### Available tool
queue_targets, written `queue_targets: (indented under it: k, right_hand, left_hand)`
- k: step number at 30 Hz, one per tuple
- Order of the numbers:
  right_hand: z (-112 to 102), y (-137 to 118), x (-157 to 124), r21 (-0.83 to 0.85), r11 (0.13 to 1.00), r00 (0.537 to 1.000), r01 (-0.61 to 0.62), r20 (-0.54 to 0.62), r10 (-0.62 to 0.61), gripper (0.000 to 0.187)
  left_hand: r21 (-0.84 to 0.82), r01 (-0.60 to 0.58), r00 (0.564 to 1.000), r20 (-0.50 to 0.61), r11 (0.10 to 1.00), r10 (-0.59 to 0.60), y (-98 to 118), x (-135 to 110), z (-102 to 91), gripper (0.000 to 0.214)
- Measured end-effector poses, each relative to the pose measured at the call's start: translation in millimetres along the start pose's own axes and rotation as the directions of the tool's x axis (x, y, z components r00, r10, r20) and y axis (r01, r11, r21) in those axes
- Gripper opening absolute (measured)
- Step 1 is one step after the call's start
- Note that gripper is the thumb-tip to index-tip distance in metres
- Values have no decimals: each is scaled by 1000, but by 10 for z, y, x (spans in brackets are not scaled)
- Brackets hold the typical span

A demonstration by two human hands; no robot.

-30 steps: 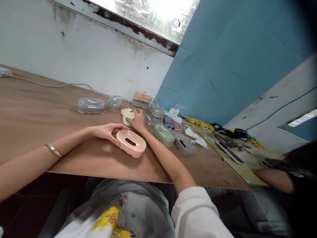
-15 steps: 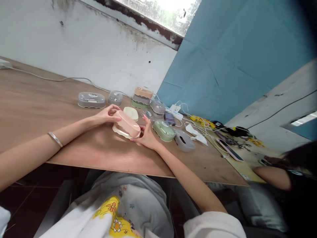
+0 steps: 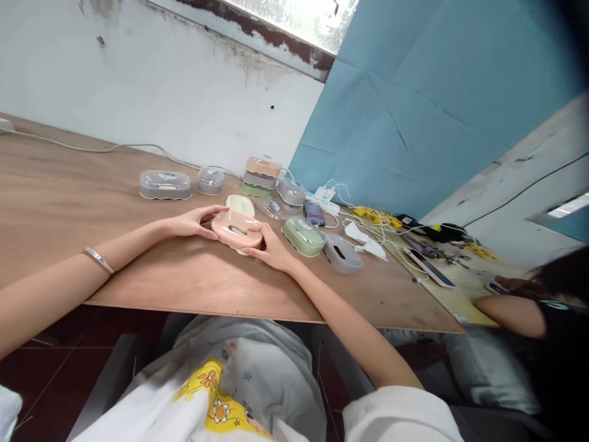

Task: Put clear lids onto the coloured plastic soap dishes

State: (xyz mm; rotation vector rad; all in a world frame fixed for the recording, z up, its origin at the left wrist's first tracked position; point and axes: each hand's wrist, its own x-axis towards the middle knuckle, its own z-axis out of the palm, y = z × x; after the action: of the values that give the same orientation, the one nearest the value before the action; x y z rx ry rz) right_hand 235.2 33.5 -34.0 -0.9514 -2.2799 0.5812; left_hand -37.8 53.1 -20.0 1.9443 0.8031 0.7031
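A pink oval soap box (image 3: 236,229) with a slot in its top lies level at the table's near middle, a cream rim showing below it. My left hand (image 3: 202,222) has its fingers closed round the left end. At the right end, my right hand (image 3: 269,247) grips it with thumb and fingers. Directly behind is a cream tray-like piece (image 3: 240,204), partly hidden by the pink box. To the right of my right hand are a green soap box (image 3: 303,237) with a clear lid and a grey slotted piece (image 3: 343,255).
A long grey box (image 3: 165,185) and a small grey one (image 3: 210,180) stand back left. Behind my hands are stacked boxes (image 3: 261,177) and clear lids (image 3: 271,209). Cables, a tissue (image 3: 365,240) and a phone (image 3: 429,267) lie right, near another person's arm (image 3: 510,313).
The pink box has gone from tilted, with its smooth side showing, to level, with its slotted top facing up. Both hands have stayed on it. The view has shifted slightly.
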Motion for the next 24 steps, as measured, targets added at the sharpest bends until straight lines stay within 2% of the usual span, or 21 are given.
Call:
queue_targets:
  k: [5, 12, 15, 20, 24]
  right_hand:
    - [22, 4, 10, -45, 996, 997, -72, 32, 73, 59]
    - [63, -38, 10, -85, 990, 992, -116, -55, 112, 49]
    - [69, -60, 1, -98, 989, 993, -110, -41, 107, 50]
    - [44, -91, 4, -106, 986, 992, -126, -20, 125, 51]
    - [26, -100, 16, -93, 987, 991, -134, -22, 133, 53]
  left_hand:
    - [10, 36, 999, -23, 999, -36, -18, -5, -3, 82]
    - [-34, 64, 997, -51, 997, -65, 65, 9, 15, 75]
    - [50, 105, 993, -63, 993, -102, 90, 0, 26, 74]
    - [295, 151, 987, -100, 944, -127, 84, -25, 42, 79]
    - [355, 137, 990, -66, 925, -122, 95, -35, 60, 81]
